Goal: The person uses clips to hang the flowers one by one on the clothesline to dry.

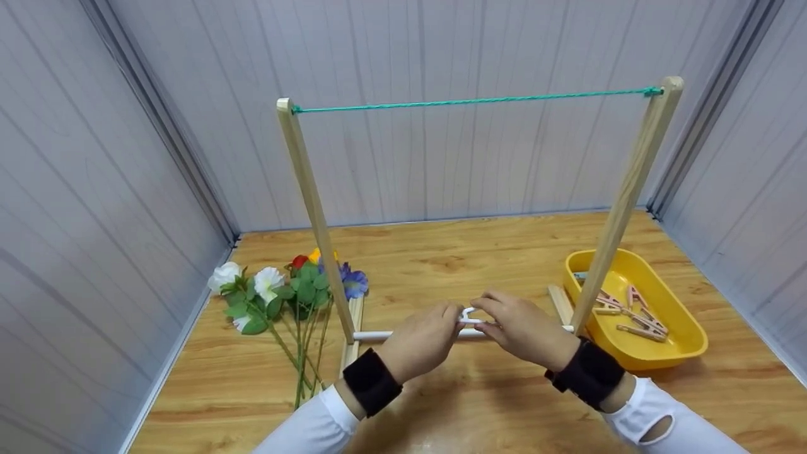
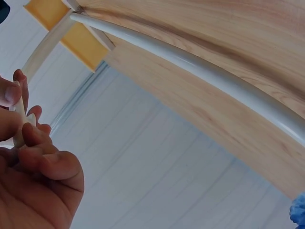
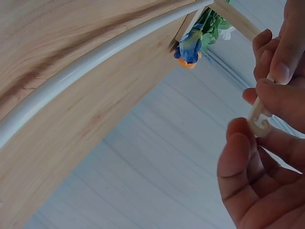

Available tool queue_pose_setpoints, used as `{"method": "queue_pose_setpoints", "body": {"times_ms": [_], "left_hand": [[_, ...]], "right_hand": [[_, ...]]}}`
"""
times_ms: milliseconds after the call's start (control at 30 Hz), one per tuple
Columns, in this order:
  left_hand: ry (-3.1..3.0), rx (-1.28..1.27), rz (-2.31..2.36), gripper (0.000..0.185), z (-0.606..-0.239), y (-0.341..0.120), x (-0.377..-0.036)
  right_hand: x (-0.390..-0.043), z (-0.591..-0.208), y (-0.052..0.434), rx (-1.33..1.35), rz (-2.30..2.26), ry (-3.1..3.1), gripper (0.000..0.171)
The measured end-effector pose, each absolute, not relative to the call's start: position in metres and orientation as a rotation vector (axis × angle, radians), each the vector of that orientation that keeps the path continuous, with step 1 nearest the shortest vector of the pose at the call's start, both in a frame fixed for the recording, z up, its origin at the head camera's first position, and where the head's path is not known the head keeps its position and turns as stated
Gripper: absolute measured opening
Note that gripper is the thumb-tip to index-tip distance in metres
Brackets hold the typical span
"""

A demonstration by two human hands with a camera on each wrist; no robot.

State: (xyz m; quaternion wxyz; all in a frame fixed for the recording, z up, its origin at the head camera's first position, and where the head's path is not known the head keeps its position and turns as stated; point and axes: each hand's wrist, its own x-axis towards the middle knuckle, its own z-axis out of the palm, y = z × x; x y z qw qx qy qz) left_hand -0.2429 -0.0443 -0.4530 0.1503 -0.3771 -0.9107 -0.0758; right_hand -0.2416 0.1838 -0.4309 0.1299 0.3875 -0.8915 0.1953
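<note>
Between both hands, in front of the wooden frame's white bottom rod (image 1: pixel 375 335), is a small white plastic piece (image 1: pixel 468 319). In the right wrist view this piece (image 3: pixel 260 122) shows a curled, hook-like end. My left hand (image 1: pixel 421 343) pinches one side of it with thumb and fingers. My right hand (image 1: pixel 528 331) pinches the other side, thumb below and forefinger above in the head view. Fingers of both hands cover much of the piece.
Wooden posts (image 1: pixel 624 195) carry a green cord (image 1: pixel 479 101) above the hands. Artificial flowers (image 1: pixel 268 282) with long stems lie left, by the frame's foot. A yellow basin (image 1: pixel 684 315) on the right contains several pink clothespins (image 1: pixel 642 331). Panel walls (image 1: pixel 410 164) enclose the wooden table.
</note>
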Motion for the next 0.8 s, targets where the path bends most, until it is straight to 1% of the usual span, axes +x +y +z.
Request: {"method": "queue_pose_setpoints", "body": {"times_ms": [233,467,600,800], "left_hand": [[-2.607,-1.119,-0.311,0.029,-0.450,-0.051,-0.245],[-2.666,-1.071,-0.419,0.040,-0.440,-0.069,-0.247],[-2.667,-1.038,-0.466,0.039,-0.435,-0.085,-0.247],[-2.559,-0.988,-0.550,0.031,-0.429,-0.115,-0.245]], "right_hand": [[-0.244,-0.434,0.183,1.142,0.494,-2.504,0.022],[-0.246,-0.436,0.187,1.140,0.464,-2.460,0.016],[-0.247,-0.439,0.190,1.149,0.460,-2.431,0.014],[-0.247,-0.441,0.194,1.150,0.482,-2.442,0.011]]}}
